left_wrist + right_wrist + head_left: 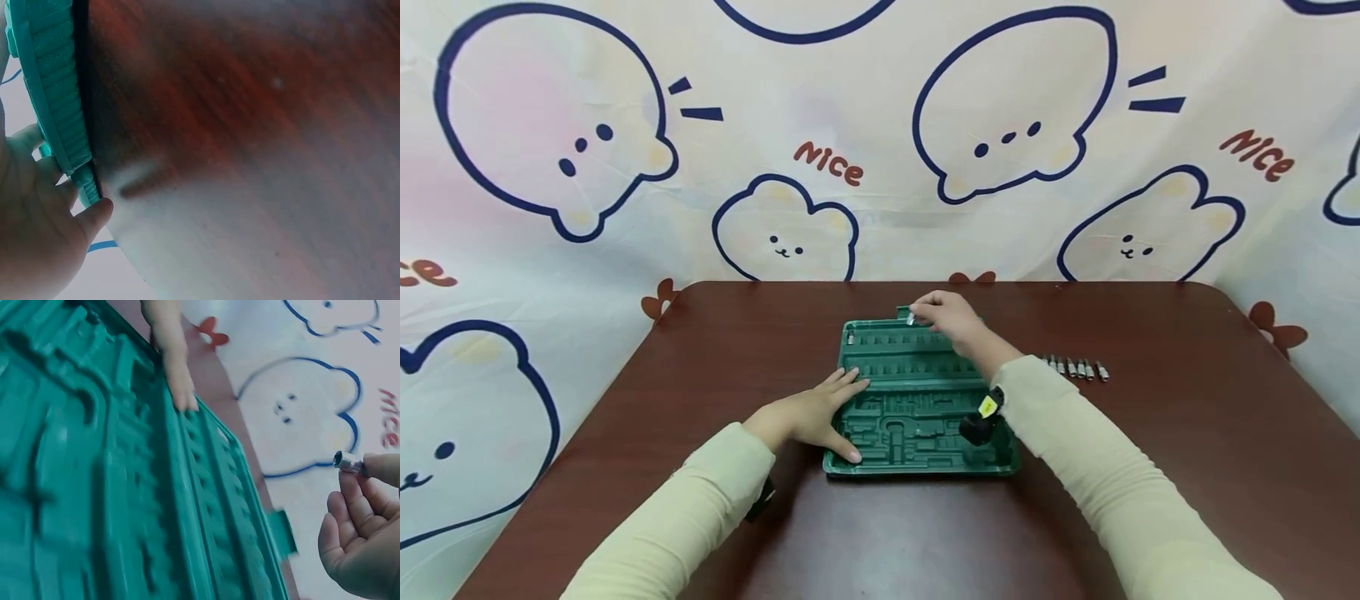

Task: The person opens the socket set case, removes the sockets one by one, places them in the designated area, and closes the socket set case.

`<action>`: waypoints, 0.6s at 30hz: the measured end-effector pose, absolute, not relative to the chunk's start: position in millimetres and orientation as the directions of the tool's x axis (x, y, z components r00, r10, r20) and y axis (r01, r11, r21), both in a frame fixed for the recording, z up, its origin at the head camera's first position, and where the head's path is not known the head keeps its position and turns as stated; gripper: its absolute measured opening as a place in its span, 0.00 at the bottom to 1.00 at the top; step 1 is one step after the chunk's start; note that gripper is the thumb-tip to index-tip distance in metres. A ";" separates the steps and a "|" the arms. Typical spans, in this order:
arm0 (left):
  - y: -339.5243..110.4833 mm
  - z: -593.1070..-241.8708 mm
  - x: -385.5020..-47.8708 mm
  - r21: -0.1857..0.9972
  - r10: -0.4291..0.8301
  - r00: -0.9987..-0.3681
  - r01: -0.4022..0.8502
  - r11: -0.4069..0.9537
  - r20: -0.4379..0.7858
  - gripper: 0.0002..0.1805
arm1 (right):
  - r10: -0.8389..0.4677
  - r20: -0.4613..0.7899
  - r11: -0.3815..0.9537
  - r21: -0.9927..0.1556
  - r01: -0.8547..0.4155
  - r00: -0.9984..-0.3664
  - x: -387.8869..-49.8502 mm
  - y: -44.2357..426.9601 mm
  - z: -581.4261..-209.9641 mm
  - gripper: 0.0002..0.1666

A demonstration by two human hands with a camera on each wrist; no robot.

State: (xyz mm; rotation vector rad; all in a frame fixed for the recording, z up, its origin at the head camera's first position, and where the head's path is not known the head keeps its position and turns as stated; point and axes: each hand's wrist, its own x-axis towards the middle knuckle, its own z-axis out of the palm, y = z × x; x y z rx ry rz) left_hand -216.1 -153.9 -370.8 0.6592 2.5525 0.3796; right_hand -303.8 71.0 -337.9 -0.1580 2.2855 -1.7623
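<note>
A green molded tool case (891, 385) lies opened out flat on the table, its recesses facing up. My right hand (951, 321) pinches a small silver socket (348, 462) between thumb and fingertips, above the case's far edge. In the right wrist view the socket's hollow end points away from the fingers. At the case's left side my left hand (812, 417) rests with fingers spread over the rim and the thumb near the front corner. One more socket (851, 338) sits in the far-left slot. My right forearm hides part of the case's right side.
Several silver sockets (1081, 368) stand in a row right of the case, partly behind the right sleeve. The dark brown table (1187, 433) extends on both sides. A cloth with cartoon bears (880, 225) hangs behind it.
</note>
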 end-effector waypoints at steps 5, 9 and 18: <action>-156.3 -368.9 -216.8 0.404 0.541 -0.758 0.394 0.825 -0.364 0.59 | -0.174 -0.135 0.197 -0.975 0.100 -0.975 -294.7 110.4 -330.9 0.18; -156.7 -368.9 -216.2 0.411 0.547 -0.757 0.399 0.820 -0.356 0.58 | -0.137 -0.148 0.167 -0.978 0.124 -0.979 -286.8 143.3 -328.7 0.17; -153.7 -369.9 -217.5 0.388 0.549 -0.759 0.416 0.823 -0.350 0.59 | -0.048 -0.176 0.217 -0.963 0.161 -0.983 -268.0 223.0 -331.6 0.22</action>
